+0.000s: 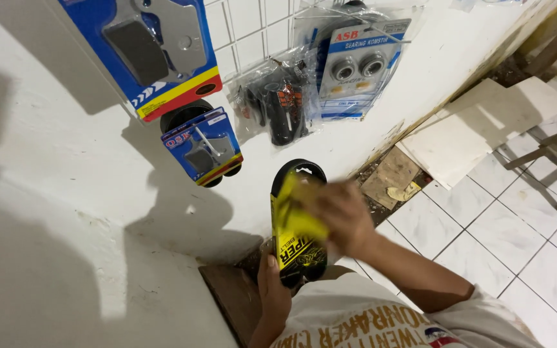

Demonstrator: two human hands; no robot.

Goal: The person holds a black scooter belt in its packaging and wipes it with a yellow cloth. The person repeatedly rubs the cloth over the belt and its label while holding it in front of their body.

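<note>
My left hand (272,290) grips the lower end of a black looped belt in a yellow and black card sleeve (296,248), held upright against the white wall. My right hand (340,216), blurred, presses a yellow cloth (294,212) against the upper part of that belt pack. The black loop of the belt (301,169) shows above the cloth.
Blue carded parts packs (162,55) (202,147), a bag of black grips (282,106) and a carded pair of bearings (356,67) hang on the wall. Loose white tiles (485,125) and debris lie at the wall's foot. A wooden frame (556,161) stands on the tiled floor at right.
</note>
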